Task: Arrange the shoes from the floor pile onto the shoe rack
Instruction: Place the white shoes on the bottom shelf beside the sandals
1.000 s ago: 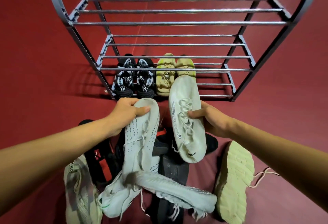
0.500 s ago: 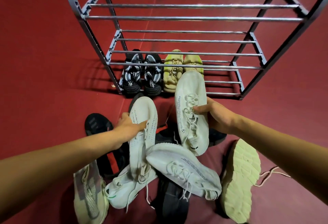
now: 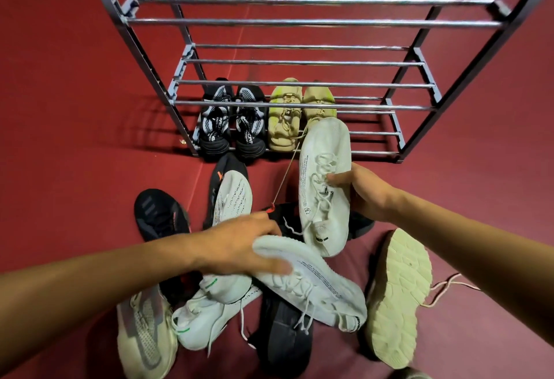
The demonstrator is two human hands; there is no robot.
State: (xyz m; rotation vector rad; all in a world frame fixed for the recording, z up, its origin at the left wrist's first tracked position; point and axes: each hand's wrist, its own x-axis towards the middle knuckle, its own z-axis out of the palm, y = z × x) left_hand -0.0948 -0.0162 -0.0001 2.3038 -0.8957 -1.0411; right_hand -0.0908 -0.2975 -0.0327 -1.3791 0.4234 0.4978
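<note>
White sneaker (image 3: 325, 186) gripped in right hand (image 3: 367, 192), left hand (image 3: 239, 248) grasping matching sneaker (image 3: 311, 282), side print unreadable

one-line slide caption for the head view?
Right hand holds a white sneaker near the rack; left hand grasps its mate on the pile.

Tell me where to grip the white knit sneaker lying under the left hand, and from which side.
Take the white knit sneaker across its midfoot, from above. It lies tilted on the pile, laces up, toe toward the left hand and heel opening at lower right. The midfoot is narrow enough for a one-handed grip; the left hand already rests on the toe end. A pinch at the heel collar would probably work too.
</note>
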